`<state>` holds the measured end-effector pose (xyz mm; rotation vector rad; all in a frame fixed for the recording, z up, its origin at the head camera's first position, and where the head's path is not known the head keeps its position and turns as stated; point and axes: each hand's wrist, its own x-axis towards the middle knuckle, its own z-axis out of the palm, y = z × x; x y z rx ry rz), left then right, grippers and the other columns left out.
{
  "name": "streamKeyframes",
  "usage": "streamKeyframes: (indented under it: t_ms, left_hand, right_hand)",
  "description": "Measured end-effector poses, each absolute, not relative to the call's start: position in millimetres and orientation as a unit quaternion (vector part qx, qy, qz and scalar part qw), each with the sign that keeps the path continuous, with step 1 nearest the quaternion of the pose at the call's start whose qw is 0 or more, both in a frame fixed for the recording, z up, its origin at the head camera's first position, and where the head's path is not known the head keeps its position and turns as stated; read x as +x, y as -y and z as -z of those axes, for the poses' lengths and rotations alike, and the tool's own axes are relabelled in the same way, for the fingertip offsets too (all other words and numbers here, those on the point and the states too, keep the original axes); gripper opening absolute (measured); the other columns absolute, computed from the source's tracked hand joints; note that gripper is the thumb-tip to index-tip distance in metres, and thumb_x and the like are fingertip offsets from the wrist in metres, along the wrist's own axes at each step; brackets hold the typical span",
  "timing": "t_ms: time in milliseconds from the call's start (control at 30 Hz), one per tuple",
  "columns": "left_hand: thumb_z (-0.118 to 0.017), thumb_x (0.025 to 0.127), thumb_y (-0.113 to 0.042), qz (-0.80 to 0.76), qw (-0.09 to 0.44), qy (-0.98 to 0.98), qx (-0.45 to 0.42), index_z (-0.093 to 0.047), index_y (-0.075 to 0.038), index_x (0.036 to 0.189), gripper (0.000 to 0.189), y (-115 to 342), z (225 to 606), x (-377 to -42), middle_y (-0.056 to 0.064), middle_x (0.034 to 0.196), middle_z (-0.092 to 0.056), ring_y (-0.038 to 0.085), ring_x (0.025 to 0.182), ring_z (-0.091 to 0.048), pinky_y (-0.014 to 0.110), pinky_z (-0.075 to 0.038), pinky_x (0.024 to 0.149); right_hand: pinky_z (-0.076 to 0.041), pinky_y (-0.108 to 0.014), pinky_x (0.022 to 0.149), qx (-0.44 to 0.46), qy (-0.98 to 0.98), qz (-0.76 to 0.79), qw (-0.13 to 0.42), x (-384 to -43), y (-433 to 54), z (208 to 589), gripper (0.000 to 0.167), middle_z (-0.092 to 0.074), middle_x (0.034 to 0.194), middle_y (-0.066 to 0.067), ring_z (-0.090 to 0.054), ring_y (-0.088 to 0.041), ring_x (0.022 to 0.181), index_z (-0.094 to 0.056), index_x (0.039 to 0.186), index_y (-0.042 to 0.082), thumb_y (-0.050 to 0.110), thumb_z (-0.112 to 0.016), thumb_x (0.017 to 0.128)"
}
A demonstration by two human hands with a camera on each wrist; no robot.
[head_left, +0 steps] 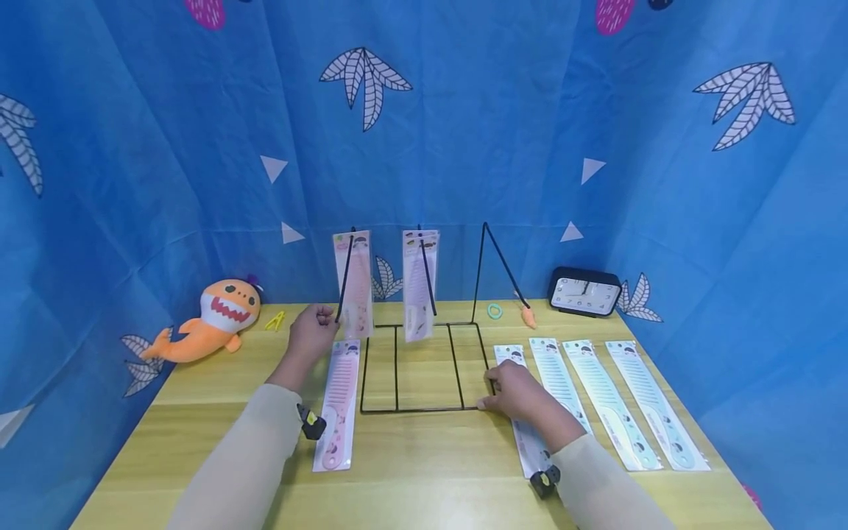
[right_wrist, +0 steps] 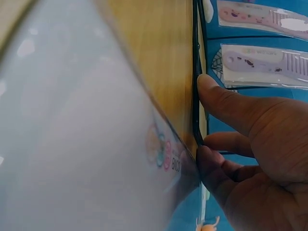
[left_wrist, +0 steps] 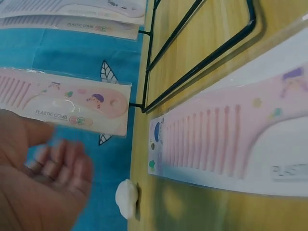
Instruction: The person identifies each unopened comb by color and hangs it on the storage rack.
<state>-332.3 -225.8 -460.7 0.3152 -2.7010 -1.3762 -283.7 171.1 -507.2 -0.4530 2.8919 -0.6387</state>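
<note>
A black wire display rack (head_left: 424, 410) stands on the table with three slanting prongs. One packaged pink comb (head_left: 358, 287) hangs on the left prong, and packaged purple combs (head_left: 419, 287) hang on the middle one. My left hand (head_left: 313, 331) is beside the left prong's lower end, its fingers loosely bent and holding nothing in the left wrist view. Below it lies another packaged pink comb (head_left: 340, 405). With thumb and fingers my right hand (right_wrist: 260, 144) grips the rack's front right corner. Partly under that hand lies a packaged comb (head_left: 509, 356).
Several packaged blue-green combs (head_left: 612, 405) lie in a row at the right. Behind them is a black alarm clock (head_left: 585, 292). An orange shark plush (head_left: 212, 320), a yellow clip (head_left: 274, 321), a teal ring (head_left: 494, 311) and a small orange figure (head_left: 528, 316) are along the back.
</note>
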Motion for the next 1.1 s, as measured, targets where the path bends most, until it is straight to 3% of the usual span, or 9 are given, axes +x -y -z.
streamKeyframes:
  t_ms: [233, 333, 467, 567, 867, 1100]
  left_hand:
    - [-0.071, 0.104, -0.027, 0.330, -0.044, 0.937, 0.106, -0.047, 0.013, 0.148, 0.065, 219, 474, -293, 0.035, 0.142, -0.061, 0.049, 0.130, -0.063, 0.061, -0.055, 0.112]
    - [-0.077, 0.101, -0.032, 0.278, -0.070, 0.952, 0.107, -0.041, 0.018, 0.150, 0.079, 211, 481, -278, 0.037, 0.140, -0.057, 0.046, 0.122, -0.062, 0.062, -0.055, 0.113]
    - [-0.081, 0.097, -0.039, 0.225, -0.083, 0.964, 0.113, -0.038, 0.022, 0.151, 0.092, 204, 487, -263, 0.034, 0.128, -0.057, 0.038, 0.107, -0.061, 0.058, -0.061, 0.102]
    - [-0.083, 0.096, -0.038, 0.206, -0.084, 0.968, 0.119, -0.041, 0.023, 0.148, 0.091, 202, 490, -257, 0.032, 0.121, -0.057, 0.037, 0.102, -0.061, 0.056, -0.062, 0.095]
    - [-0.084, 0.093, -0.029, 0.197, -0.089, 0.968, 0.123, -0.047, 0.024, 0.140, 0.080, 211, 499, -247, 0.032, 0.118, -0.058, 0.040, 0.106, -0.058, 0.058, -0.060, 0.097]
    - [-0.082, 0.092, -0.020, 0.195, -0.094, 0.970, 0.112, -0.046, 0.026, 0.138, 0.074, 232, 490, -247, 0.037, 0.119, -0.058, 0.048, 0.111, -0.061, 0.065, -0.056, 0.104]
  right_hand:
    - [-0.057, -0.056, 0.109, -0.146, -0.965, 0.206, 0.076, -282, -173, 505, 0.052, -0.071, 0.120, -0.020, -0.066, -0.030, 0.111, -0.077, 0.128, -0.001, 0.028, -0.094, 0.088]
    - [-0.057, -0.056, 0.108, -0.145, -0.964, 0.207, 0.078, -282, -173, 505, 0.051, -0.071, 0.120, -0.020, -0.066, -0.029, 0.109, -0.077, 0.127, 0.000, 0.027, -0.093, 0.088]
    - [-0.057, -0.057, 0.108, -0.148, -0.962, 0.215, 0.077, -282, -173, 506, 0.050, -0.071, 0.121, -0.021, -0.066, -0.030, 0.110, -0.077, 0.127, -0.001, 0.027, -0.093, 0.088]
    - [-0.058, -0.057, 0.107, -0.150, -0.961, 0.220, 0.074, -281, -172, 508, 0.050, -0.072, 0.120, -0.022, -0.066, -0.030, 0.109, -0.077, 0.126, -0.002, 0.026, -0.093, 0.088]
    - [-0.057, -0.052, 0.093, -0.151, -0.960, 0.222, 0.077, -280, -171, 509, 0.041, -0.067, 0.107, -0.015, -0.057, -0.026, 0.095, -0.079, 0.116, 0.002, 0.025, -0.094, 0.087]
    - [-0.058, -0.052, 0.098, -0.149, -0.962, 0.219, 0.072, -281, -170, 506, 0.046, -0.069, 0.111, -0.016, -0.059, -0.025, 0.098, -0.078, 0.122, 0.001, 0.026, -0.094, 0.087]
